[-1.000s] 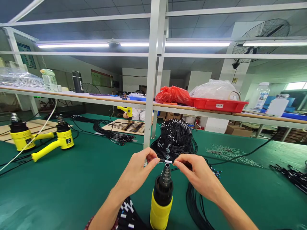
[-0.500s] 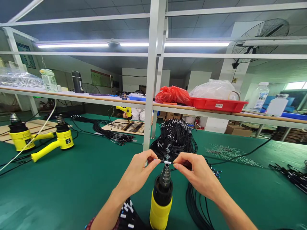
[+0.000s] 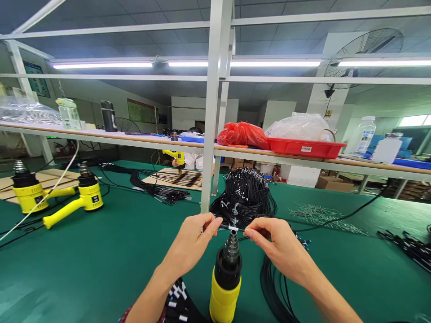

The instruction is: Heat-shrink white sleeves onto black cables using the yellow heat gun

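Wide green-matted bench (image 3: 101, 264); upright yellow-and-black heat gun (image 3: 226, 278) near the front edge. Left hand (image 3: 190, 244) and right hand (image 3: 274, 246) each pinch a thin black wire with white sleeve (image 3: 233, 228), taut just above the nozzle. Shrinking step, by my judgement; next calls for steady holding, slow turning.

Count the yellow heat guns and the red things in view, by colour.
Yellow heat guns: 4: near one under the cable held by left hand and right hand; two at left; a far one.
Red: 2: bag, tray.
Total: 6
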